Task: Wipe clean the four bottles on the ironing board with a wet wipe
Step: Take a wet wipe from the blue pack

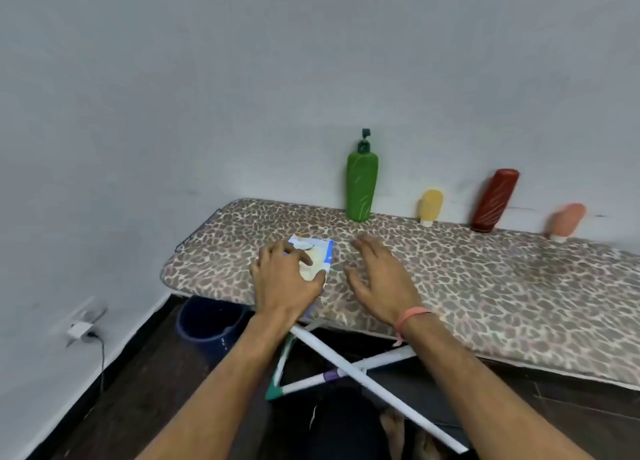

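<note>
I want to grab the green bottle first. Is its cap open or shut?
Open. The green bottle stands upright at the wall, and its flip cap sticks up above the neck.

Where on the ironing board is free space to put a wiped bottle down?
The leopard-print ironing board is bare right of the right hand, in front of the dark red bottle and peach tube. Crowded: around the blue-white wipes packet under the left hand.
</note>
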